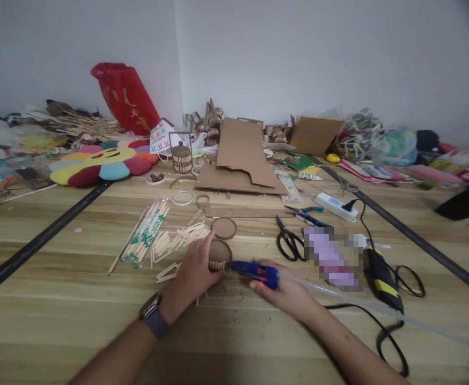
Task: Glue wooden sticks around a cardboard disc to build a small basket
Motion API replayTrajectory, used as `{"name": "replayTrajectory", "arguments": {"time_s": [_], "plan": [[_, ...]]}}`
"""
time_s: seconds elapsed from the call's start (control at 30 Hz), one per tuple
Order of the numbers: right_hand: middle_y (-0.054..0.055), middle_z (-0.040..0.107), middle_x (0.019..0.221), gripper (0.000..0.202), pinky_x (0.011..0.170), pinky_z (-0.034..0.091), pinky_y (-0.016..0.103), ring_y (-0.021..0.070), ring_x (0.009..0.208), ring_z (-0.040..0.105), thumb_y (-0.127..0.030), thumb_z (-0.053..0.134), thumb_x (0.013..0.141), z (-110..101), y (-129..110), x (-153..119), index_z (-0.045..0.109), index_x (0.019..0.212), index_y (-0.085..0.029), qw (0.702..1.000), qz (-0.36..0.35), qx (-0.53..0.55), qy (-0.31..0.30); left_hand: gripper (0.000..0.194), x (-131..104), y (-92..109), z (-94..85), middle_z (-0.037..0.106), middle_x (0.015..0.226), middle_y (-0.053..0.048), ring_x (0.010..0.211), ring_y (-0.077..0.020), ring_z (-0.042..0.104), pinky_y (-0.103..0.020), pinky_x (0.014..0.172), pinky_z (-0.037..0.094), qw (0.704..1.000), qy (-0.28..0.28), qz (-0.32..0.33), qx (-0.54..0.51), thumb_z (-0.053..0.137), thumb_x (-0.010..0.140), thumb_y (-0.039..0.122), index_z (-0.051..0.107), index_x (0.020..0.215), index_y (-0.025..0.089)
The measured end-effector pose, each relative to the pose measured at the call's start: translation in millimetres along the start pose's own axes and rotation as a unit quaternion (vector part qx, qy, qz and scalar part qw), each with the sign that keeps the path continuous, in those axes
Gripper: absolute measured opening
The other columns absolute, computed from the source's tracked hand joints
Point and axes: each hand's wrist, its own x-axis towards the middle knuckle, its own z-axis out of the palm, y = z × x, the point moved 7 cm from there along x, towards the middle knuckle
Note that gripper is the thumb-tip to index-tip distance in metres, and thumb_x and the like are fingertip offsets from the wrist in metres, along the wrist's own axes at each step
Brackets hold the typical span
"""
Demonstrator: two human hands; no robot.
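Observation:
My right hand [286,294] is closed round a blue hot glue gun [254,271] with a small red light glowing on it. A long clear glue stick [338,298] trails out of its back to the right. The gun's nozzle is at the edge of a round cardboard ring [227,247]. Short wooden sticks [217,266] stand in a row along the ring's near side. My left hand [194,272], with a watch on the wrist, grips the ring and sticks between thumb and fingers. Just beyond lies a second ring [223,228]. Loose cut sticks [184,238] are scattered left of my hand.
Packaged sticks [144,235] lie left. Scissors [288,240], pliers [306,210], a power strip [336,207] and a black-yellow tool [384,278] with looping cable lie right. Cardboard sheets [242,155], a small stick bucket [182,158] and a flower cushion [106,163] stand farther back.

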Motion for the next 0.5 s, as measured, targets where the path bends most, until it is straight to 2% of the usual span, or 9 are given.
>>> {"name": "replayTrajectory", "arguments": {"time_s": [0.13,0.23,0.3,0.37,0.43,0.5], "plan": [[0.008,0.077,0.096,0.047,0.082,0.057,0.041,0.0315,0.093,0.071,-0.065,0.058,0.082,-7.4,15.3,1.7,0.075,0.099,-0.024,0.994,0.094,0.043,0.028,0.095,-0.4,0.1,0.7,0.055,0.141,-0.017,0.133,-0.0370,0.049,-0.056,0.112,0.038,1.000,-0.010,-0.013,-0.012,0.082,0.063,0.015,0.038,0.146,0.018],[0.007,0.075,0.077,0.053,0.071,0.057,0.040,0.0288,0.077,0.070,-0.070,0.058,0.080,-9.2,32.0,2.4,0.074,0.090,-0.020,0.976,0.183,0.112,0.035,0.101,-2.5,-2.8,1.8,0.050,0.146,-0.019,0.137,-0.0370,0.046,-0.055,0.114,0.036,0.999,-0.014,-0.032,-0.025,0.087,0.060,0.015,0.036,0.147,0.017],[0.005,0.071,0.068,0.052,0.065,0.054,0.035,0.0239,0.068,0.067,-0.069,0.063,0.078,-8.0,38.5,4.5,0.070,0.082,-0.017,0.958,0.206,0.194,0.042,0.108,-3.2,-4.1,-0.2,0.044,0.151,-0.021,0.141,-0.0384,0.041,-0.054,0.115,0.034,0.999,-0.015,-0.033,-0.039,0.091,0.056,0.020,0.034,0.148,0.016],[0.005,0.071,0.072,0.049,0.064,0.053,0.032,0.0210,0.068,0.066,-0.064,0.071,0.073,-6.4,42.1,7.3,0.069,0.084,-0.016,0.935,0.206,0.285,0.049,0.108,-1.5,-3.7,-9.2,0.042,0.152,-0.022,0.142,-0.0396,0.039,-0.054,0.114,0.035,0.998,-0.006,-0.020,-0.052,0.092,0.056,0.031,0.036,0.147,0.015],[0.008,0.074,0.085,0.051,0.069,0.054,0.032,0.0217,0.075,0.068,-0.059,0.079,0.068,-6.8,47.7,8.4,0.070,0.094,-0.016,0.917,0.213,0.333,0.060,0.091,3.0,-3.0,-27.3,0.050,0.146,-0.020,0.137,-0.0382,0.045,-0.052,0.111,0.039,0.999,0.011,-0.006,-0.042,0.085,0.067,0.042,0.042,0.144,0.015],[0.011,0.075,0.097,0.057,0.075,0.056,0.035,0.0247,0.085,0.070,-0.057,0.081,0.065,-10.2,55.4,7.4,0.071,0.104,-0.017,0.917,0.229,0.320,0.069,0.052,9.2,-6.6,-50.5,0.067,0.122,-0.014,0.117,-0.0322,0.061,-0.046,0.099,0.048,0.999,0.018,-0.026,0.005,0.066,0.085,0.041,0.057,0.130,0.016]]}}
